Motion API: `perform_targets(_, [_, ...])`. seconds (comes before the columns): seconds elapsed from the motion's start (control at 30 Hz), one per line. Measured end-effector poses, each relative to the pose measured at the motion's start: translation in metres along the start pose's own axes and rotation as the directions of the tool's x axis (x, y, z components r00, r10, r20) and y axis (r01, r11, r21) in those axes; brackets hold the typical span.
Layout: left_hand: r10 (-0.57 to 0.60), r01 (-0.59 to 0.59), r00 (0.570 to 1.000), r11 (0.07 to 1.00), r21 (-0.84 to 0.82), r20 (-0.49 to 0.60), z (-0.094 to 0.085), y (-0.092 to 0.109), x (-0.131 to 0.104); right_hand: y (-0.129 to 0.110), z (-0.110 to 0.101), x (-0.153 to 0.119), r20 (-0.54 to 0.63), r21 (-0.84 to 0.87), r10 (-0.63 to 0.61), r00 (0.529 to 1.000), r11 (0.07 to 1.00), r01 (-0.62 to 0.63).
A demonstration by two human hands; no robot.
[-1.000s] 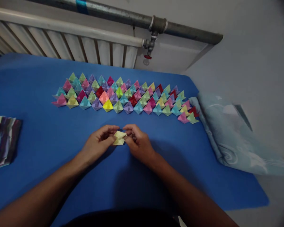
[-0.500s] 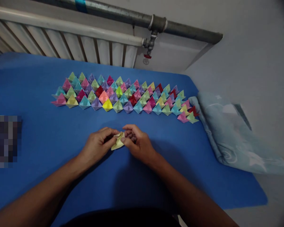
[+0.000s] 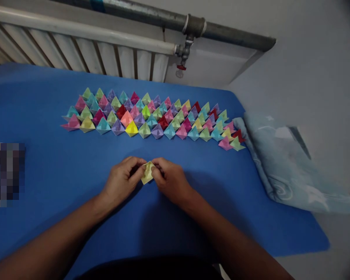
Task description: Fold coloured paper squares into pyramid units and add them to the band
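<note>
A small pale yellow piece of folded paper (image 3: 147, 174) is pinched between my two hands, just above the blue surface (image 3: 105, 241). My left hand (image 3: 123, 177) grips its left side with thumb and fingertips. On the opposite side, my right hand (image 3: 171, 179) has its thumb pressed on the paper's face and its fingers curled behind. Beyond my hands stand several rows of colourful folded paper boats (image 3: 157, 131), packed close together in pink, green, blue, purple, red and yellow.
A folded light blue blanket (image 3: 288, 167) lies at the right. Behind the surface runs a white radiator (image 3: 105, 58) with a grey pipe (image 3: 151, 17) and a red-handled valve (image 3: 181, 67). A blurred-out item (image 3: 6, 173) is at the left edge.
My right fingers have closed in on the paper, where before the index finger stood lifted. The paper has turned and now looks more diamond-shaped and flatter.
</note>
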State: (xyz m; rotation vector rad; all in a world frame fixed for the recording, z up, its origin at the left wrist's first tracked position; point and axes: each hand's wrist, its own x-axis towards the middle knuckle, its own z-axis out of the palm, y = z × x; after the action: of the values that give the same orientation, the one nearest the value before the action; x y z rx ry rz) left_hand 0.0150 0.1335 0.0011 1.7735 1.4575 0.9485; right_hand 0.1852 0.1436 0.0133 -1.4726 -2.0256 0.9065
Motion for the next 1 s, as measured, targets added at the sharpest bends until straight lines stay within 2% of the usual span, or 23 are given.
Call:
perform_targets(0.17, [0.049,-0.049,0.999,0.999,0.022,0.004,0.0013,0.0022,-0.0007,-0.0028,0.0031,0.0008,0.03,-0.079,-0.008,1.0,0.997,0.01])
perform_targets(0.47, [0.024,-0.024,1.0,1.0,0.003,0.013,0.0006,0.0054,-0.0005,-0.0034,0.0042,0.0014,0.026,-0.123,-0.035,0.999,0.992,0.038])
perform_targets(1.0, [0.08,-0.079,0.997,0.994,0.076,-0.014,-0.0004,0.0078,0.0,-0.0065,0.0055,0.0028,0.058,-0.268,-0.084,0.995,0.958,0.096])
